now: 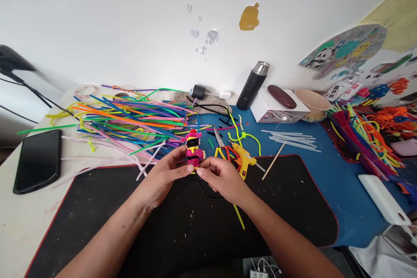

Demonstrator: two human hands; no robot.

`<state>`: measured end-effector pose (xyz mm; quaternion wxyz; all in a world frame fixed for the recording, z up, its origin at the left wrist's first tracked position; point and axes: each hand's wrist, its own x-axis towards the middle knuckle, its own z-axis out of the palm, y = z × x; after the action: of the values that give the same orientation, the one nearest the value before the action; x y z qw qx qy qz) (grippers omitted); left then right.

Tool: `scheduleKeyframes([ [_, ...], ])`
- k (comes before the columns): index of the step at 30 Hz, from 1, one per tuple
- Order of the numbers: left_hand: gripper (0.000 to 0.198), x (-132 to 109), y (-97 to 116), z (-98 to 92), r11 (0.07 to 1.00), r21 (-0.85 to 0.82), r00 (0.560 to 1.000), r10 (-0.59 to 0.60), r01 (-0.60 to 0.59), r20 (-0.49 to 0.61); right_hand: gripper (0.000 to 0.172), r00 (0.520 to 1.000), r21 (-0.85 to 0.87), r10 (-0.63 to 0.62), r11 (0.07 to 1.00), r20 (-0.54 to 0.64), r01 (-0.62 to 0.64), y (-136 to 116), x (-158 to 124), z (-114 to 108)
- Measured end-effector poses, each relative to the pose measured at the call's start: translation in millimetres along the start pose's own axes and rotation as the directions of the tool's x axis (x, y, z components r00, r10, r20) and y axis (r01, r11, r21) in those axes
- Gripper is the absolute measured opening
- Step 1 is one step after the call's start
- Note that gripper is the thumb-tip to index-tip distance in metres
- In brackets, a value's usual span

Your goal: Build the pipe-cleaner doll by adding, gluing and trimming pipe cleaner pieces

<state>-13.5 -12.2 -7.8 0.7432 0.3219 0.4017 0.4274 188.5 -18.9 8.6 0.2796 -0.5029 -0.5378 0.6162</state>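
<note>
Between both hands, a small pipe cleaner figure [193, 155] in magenta, black and yellow stands upright above the black mat. My left hand [171, 171] is closed on its lower left side, the thumb pressed near the bottom. At the lower right edge my right hand [221, 178] pinches the figure's base, where a bit of yellow shows. The fingers behind the figure are partly hidden. Just past my right hand lie orange-handled scissors [221, 139] and a yellow hot glue gun [243, 158]. A yellow pipe cleaner [239, 217] lies below my right wrist.
Many coloured pipe cleaners [137, 115] are heaped at the back left, near a black phone [37, 160]. Glue sticks [295, 138], a wooden stick [273, 160], a black flask [252, 87] and a white box [276, 108] stand or lie to the right. The black mat [182, 230] lies beneath my arms.
</note>
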Motion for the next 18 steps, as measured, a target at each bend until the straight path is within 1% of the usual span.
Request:
scheduleKeyframes([
  [5,0.055,-1.5,3.7,-2.0,0.999,0.042,1.000,0.010,-0.009,-0.001,0.025,1.000,-0.127,-0.022,0.992,-0.019,0.019,-2.2,-2.0,-0.1],
  [11,0.058,-1.7,4.6,-5.8,0.999,0.038,0.998,0.020,-0.022,0.056,0.024,1.000,-0.148,-0.011,0.989,-0.012,0.009,-6.3,-2.9,1.2],
  [15,0.057,-2.0,4.0,-7.5,1.000,-0.007,0.998,0.014,-0.014,0.058,0.024,1.000,-0.199,-0.019,0.980,-0.016,0.015,-3.4,-2.7,1.1],
  [18,0.054,-1.8,4.4,-6.7,1.000,0.017,0.997,0.016,-0.017,0.073,0.023,0.999,-0.244,-0.037,0.969,-0.028,0.029,-0.4,-2.7,0.9],
])
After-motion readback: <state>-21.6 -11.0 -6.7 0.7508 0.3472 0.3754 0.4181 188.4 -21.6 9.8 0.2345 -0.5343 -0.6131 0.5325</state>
